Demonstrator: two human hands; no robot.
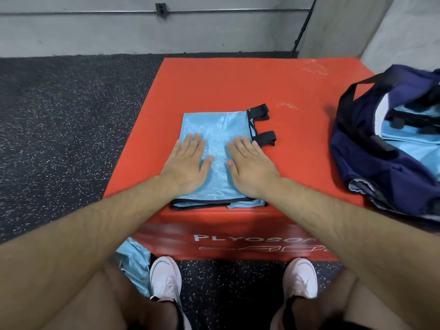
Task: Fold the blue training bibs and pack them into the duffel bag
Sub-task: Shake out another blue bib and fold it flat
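Left hand point(188, 160) and right hand point(250, 165) press flat, gripping nothing, smoothing folded bib point(215, 129); bag point(381, 163) open at 3 o'clock.

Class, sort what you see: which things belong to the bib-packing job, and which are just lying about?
Job: folded bib; packed bibs; floor bib; duffel bag; left hand; right hand.
Lying about: red box; wall socket; white shoes.

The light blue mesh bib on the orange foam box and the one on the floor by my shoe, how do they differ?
The box bib lies folded flat; the floor bib is bunched. The left hand and right hand press the box bib; neither touches the floor bib. Same blue fabric.
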